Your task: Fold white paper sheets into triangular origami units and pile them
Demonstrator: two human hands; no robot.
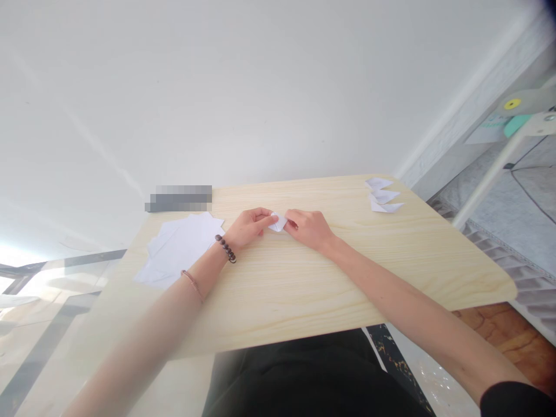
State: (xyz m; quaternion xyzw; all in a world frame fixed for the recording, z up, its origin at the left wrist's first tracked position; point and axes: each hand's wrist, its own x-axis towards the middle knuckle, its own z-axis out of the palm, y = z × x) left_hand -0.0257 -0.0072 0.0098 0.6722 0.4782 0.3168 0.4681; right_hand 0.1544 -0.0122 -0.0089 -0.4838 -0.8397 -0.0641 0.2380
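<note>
A small folded piece of white paper lies on the light wooden table, pinched from both sides. My left hand grips its left edge with closed fingers; a dark bead bracelet and a thin band sit on that arm. My right hand presses and pinches the paper's right edge, fingers curled.
A loose stack of white paper sheets lies at the table's left. Several folded paper pieces sit at the far right corner. A white wall stands behind the table. A white lamp stand rises at the right over a grey rug.
</note>
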